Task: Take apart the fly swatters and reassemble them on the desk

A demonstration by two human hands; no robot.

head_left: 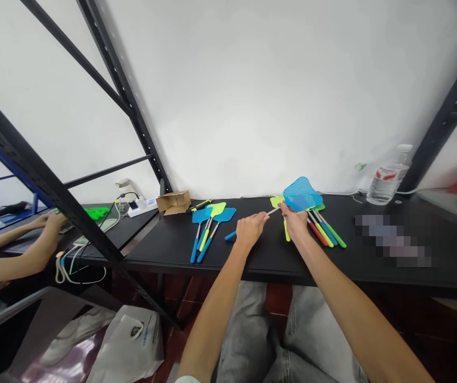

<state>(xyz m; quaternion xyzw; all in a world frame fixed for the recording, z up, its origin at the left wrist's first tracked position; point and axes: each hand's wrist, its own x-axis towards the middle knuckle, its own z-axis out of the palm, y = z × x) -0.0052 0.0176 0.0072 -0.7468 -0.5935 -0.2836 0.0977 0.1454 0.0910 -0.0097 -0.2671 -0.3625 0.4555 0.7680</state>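
Note:
Both my hands hold one blue fly swatter [302, 194] above the black table. My left hand [251, 230] is closed around its metal rod, and the blue handle end pokes out to the left. At the base of the blue mesh head, my right hand [294, 219] grips the swatter with bent fingers. Left of my hands lie several fly swatters [210, 229] with blue and yellow-green heads, fanned out. Behind and right of my right hand lies another group of fly swatters [326, 227] with red, yellow, blue and green handles; my hand and the held head partly hide them.
A small open cardboard box [173, 202] and a yellow-black cutter [201, 206] lie at the back left near a power strip [142, 207]. A water bottle [388, 175] stands at the right. Another person's arms [24, 250] rest on the neighbouring table, beyond a black metal post [48, 173].

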